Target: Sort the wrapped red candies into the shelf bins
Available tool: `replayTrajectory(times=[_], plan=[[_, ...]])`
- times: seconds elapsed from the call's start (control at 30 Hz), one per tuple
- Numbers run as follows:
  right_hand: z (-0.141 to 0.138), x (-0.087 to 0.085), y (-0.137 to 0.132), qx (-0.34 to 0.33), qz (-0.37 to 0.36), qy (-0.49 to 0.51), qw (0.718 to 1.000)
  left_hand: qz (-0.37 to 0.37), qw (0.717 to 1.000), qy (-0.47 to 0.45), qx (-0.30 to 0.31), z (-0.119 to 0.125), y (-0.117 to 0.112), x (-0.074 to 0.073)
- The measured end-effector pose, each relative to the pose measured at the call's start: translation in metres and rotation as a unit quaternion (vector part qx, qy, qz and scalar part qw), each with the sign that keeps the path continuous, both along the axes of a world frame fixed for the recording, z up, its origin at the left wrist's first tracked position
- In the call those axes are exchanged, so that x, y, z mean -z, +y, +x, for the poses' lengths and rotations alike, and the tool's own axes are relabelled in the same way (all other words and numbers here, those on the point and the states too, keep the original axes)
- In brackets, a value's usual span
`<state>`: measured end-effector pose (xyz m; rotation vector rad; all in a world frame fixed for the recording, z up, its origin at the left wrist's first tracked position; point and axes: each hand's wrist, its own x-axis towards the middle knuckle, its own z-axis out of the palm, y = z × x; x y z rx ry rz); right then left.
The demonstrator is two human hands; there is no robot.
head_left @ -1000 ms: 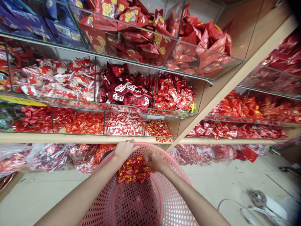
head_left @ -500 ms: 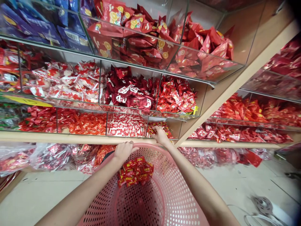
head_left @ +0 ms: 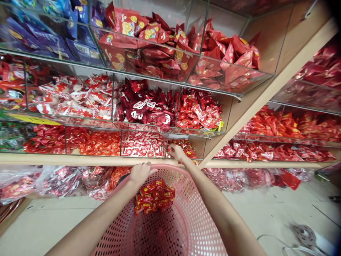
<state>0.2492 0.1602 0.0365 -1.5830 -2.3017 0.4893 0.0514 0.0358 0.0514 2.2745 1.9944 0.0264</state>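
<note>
A wooden shelving unit [head_left: 80, 160] with glass-fronted compartments is seen across the whole upper part of the view. Pale floor tiles [head_left: 266, 209] are seen below it to the right. A pink perforated basket [head_left: 191, 227] is held up against the front edge of the lowest shelf, its mouth turned towards the camera. Under that shelf, clear plastic sacks of sweets [head_left: 61, 177] are stacked.

On the top tier, blue bags [head_left: 39, 35] are stored at the left and red bags printed with orange slices [head_left: 160, 46] at the right. On the middle tier, dark red packets [head_left: 149, 103] are kept between white-and-red packets [head_left: 80, 96] and bright red ones [head_left: 199, 110]. On the lowest tier, a compartment of red-and-white sweets [head_left: 144, 144] is placed just left of the end compartment, where small red-and-yellow sweets [head_left: 188, 146] are kept.

A heap of red-and-yellow packets [head_left: 154, 195] is lodged inside the basket, against the wall near its upper rim and just below the left hand.

The left hand [head_left: 140, 173] is clamped on the basket's rim, with the fingers curled over the edge. The right hand [head_left: 177, 152] is stretched past the rim into the end compartment and is laid on the red-and-yellow sweets there; whether any are pinched in its fingers cannot be told.
</note>
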Motion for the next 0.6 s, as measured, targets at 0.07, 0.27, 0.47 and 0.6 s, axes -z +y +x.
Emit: replayTrajectory(times=[0.07, 0.27, 0.47, 0.6], plan=[[0.004, 0.003, -0.001, 0.017, 0.003, 0.055, 0.998, 0.003, 1.0, 0.001, -0.004, 0.0, -0.001, 0.0], [0.014, 0.0, -0.011, 0.077, -0.058, 0.315, 0.944, 0.02, 1.0, 0.012, -0.004, -0.003, -0.001, 0.004], [0.018, -0.027, -0.049, 0.075, -0.16, 0.424, 0.888, 0.023, 1.0, 0.019, 0.003, -0.001, -0.002, 0.004], [0.015, -0.045, -0.083, -0.068, -0.282, 0.364, 0.885, 0.01, 1.0, 0.009, 0.019, 0.003, -0.003, -0.002]])
